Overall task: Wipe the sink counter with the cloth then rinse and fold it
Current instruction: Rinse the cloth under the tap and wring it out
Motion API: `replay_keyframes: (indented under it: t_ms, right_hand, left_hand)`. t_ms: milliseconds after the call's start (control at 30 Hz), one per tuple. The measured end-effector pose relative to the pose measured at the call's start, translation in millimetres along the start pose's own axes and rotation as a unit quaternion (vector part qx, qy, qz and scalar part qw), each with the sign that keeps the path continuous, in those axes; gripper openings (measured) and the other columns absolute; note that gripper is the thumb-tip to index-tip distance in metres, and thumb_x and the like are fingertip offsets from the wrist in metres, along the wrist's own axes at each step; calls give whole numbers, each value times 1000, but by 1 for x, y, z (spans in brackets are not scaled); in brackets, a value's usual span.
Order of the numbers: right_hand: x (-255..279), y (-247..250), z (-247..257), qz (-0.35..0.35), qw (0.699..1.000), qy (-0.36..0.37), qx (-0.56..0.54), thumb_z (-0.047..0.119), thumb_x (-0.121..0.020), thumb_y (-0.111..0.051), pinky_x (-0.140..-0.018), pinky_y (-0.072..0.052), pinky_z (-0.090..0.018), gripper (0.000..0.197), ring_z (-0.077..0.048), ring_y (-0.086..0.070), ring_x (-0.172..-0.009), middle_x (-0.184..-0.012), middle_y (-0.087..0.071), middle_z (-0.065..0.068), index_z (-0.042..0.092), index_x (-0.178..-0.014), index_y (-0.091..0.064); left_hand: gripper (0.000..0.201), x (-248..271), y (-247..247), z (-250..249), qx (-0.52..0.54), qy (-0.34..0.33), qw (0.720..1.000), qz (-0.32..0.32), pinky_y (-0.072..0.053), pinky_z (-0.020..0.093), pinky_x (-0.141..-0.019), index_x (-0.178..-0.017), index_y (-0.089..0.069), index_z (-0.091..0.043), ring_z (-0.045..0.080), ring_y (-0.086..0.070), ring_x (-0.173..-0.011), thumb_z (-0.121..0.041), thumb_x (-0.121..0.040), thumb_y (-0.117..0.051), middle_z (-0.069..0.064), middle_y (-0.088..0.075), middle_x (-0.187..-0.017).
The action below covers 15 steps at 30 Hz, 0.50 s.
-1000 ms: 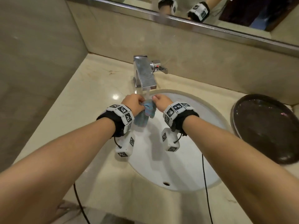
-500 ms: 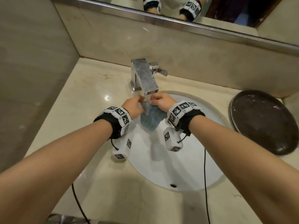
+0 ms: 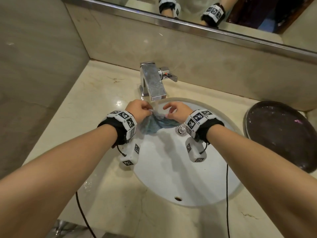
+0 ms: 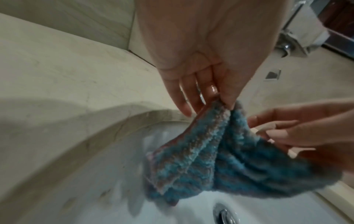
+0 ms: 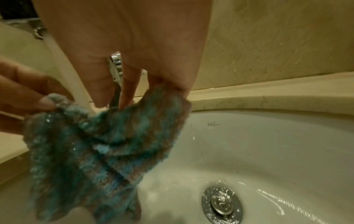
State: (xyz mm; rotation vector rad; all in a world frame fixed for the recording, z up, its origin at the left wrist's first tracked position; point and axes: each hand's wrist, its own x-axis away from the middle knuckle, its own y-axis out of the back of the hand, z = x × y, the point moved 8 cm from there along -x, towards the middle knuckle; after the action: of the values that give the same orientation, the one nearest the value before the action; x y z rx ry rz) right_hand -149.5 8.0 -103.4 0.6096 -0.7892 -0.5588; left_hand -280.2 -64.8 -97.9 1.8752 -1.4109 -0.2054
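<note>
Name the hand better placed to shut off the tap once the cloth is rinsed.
Right, probably. The tap lever sticks out on the right side of the faucet, nearer the right hand. Both hands pinch the cloth, so the left hand could keep holding it.

A bathroom: a round white sink (image 3: 171,182) is set into a cream marble counter (image 3: 96,100), with a chrome faucet (image 3: 153,83) running just beyond the hands and a metal-framed mirror (image 3: 188,26) on the wall farther back.
</note>
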Motion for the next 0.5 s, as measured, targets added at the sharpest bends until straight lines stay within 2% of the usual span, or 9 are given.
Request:
replay_keyframes:
  t_ms: [67, 133, 167, 200, 233, 267, 300, 400, 500]
  right_hand:
    - [0, -3, 7, 1, 999, 29, 18, 23, -87, -62, -85, -41, -25, 44, -23, -57, -109, -121, -59, -7, 19, -130, -52]
    - [0, -6, 21, 6, 998, 67, 9, 20, -85, -65, -95, -43, -29, 50, -24, -56, -114, -127, -58, -8, 17, -132, -50]
    - [-1, -8, 26, 14, 997, 75, 7, 17, -84, -66, -95, -45, -30, 48, -25, -57, -112, -124, -60, -9, 13, -130, -52]
    - [-2, -11, 30, 20, 997, 77, 15, 16, -83, -66, -88, -48, -28, 43, -25, -59, -106, -116, -64, -11, 9, -125, -56]
    - [-3, -12, 32, 22, 997, 73, 32, 15, -84, -66, -76, -48, -24, 37, -25, -60, -97, -104, -65, -12, 6, -119, -60]
    - [-4, -12, 34, 16, 996, 68, 49, 16, -85, -64, -65, -44, -20, 31, -22, -58, -88, -95, -62, -10, 4, -114, -62]
    - [-4, -10, 35, 2, 996, 63, 57, 16, -86, -62, -61, -39, -21, 27, -19, -54, -84, -90, -60, -8, 4, -110, -65]
    - [-7, 5, 32, -57, 997, 46, -3, 15, -87, -58, -71, -38, -22, 22, -17, -53, -82, -94, -65, -10, 4, -103, -68]
    - [-9, 16, 34, -63, 992, 50, -99, 6, -86, -57, -75, -43, -24, 22, -14, -55, -82, -94, -68, -9, 1, -104, -67]
  left_hand:
    - [20, 1, -3, -5, 19, -9, 1000, 9, -47, 29, -84, -103, -69, -7, 26, -61, -94, -9, -85, -61, 13, -67, -102]
    - [22, 4, -6, -12, 31, -21, 999, 23, -51, 32, -83, -106, -66, -4, 26, -60, -90, -6, -85, -59, 14, -64, -98]
    - [21, 5, -7, -15, 34, -27, 999, 26, -51, 32, -80, -105, -66, -4, 25, -59, -87, -6, -85, -58, 12, -62, -94]
    - [21, 6, -6, -17, 36, -31, 999, 22, -51, 30, -79, -105, -65, -5, 23, -58, -86, -8, -86, -58, 10, -61, -93]
    - [21, 6, -4, -17, 33, -30, 999, 13, -50, 30, -78, -105, -65, -6, 22, -58, -85, -10, -85, -59, 9, -61, -92]
    - [21, 5, -1, -16, 28, -28, 999, -1, -49, 28, -76, -105, -64, -7, 21, -57, -84, -12, -85, -60, 8, -61, -90]
    - [19, 5, 3, -15, 20, -25, 999, -11, -46, 26, -72, -103, -63, -9, 20, -55, -81, -14, -85, -62, 5, -60, -86]
    - [23, 5, 4, -12, 5, -15, 1000, 13, -35, 22, -56, -94, -57, -15, 12, -47, -66, -27, -80, -70, -6, -50, -71]
    - [31, 5, -4, -9, -72, -10, 995, 75, -33, 24, -58, -96, -60, -7, 18, -47, -73, -29, -79, -71, -4, -46, -67]
